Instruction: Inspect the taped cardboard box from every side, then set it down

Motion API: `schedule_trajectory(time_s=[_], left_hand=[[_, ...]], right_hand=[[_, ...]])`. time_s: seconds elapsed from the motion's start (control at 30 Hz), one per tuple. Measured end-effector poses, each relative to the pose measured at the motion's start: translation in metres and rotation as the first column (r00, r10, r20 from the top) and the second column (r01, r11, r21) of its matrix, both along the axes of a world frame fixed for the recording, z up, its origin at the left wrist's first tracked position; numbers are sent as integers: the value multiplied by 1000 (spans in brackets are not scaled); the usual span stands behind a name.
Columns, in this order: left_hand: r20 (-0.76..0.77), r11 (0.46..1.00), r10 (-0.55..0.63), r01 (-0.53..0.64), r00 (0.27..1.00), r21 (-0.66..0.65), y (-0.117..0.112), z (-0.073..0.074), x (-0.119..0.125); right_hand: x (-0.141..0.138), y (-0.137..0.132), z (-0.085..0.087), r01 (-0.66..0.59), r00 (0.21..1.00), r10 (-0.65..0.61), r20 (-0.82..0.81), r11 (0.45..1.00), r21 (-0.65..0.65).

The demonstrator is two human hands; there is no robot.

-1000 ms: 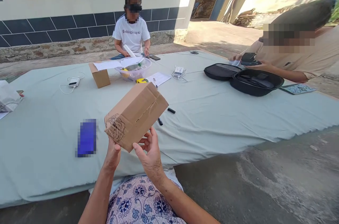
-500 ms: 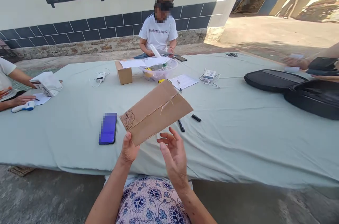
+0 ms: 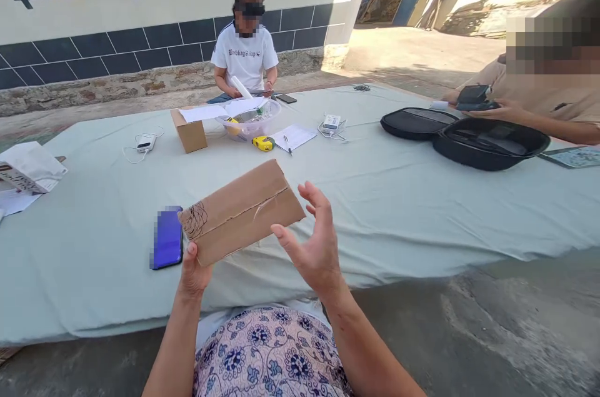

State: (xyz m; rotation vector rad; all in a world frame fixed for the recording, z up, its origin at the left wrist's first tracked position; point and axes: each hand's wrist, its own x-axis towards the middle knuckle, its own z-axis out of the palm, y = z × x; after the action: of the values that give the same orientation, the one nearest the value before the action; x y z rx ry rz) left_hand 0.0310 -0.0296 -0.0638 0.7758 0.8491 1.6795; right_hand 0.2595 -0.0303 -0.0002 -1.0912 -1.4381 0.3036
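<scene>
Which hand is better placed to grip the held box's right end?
Probably the right hand: it's open at that end of the box, while the left hand holds the left end.

We hold the carton [image 3: 244, 216] over the desk [image 3: 412, 222], our left hand [image 3: 195, 275] at its left end, our right hand [image 3: 316, 250] beside its right end. We locate the phone [image 3: 169, 241] left of the carton. Behind it lie the tape measure [image 3: 263, 144], the basin [image 3: 250, 129] and, left of the basin, a box [image 3: 193, 137]. The case [image 3: 490, 150] lies far right.
</scene>
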Motion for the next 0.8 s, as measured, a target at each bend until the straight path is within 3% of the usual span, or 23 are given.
schedule_trajectory(time_s=[0.13, 0.3, 0.5, 0.8], left_hand=[[-97, 999, 13, -10, 995, 38, -1, 5, -1], [-105, 998, 51, -48, 993, 26, -1, 10, -2], [-82, 998, 62, -64, 995, -21, -2, 16, -3], [-127, 996, 86, -89, 988, -13, -10, 35, 5]], right_hand=[[-15, 10, 6, 59, 990, -63, 126, 998, 35], [-16, 18, 8, 146, 987, -145, 73, 989, -14], [-6, 13, 12, 116, 993, -116, 17, 993, -33], [3, 8, 12, 95, 995, -96, -35, 995, -36]])
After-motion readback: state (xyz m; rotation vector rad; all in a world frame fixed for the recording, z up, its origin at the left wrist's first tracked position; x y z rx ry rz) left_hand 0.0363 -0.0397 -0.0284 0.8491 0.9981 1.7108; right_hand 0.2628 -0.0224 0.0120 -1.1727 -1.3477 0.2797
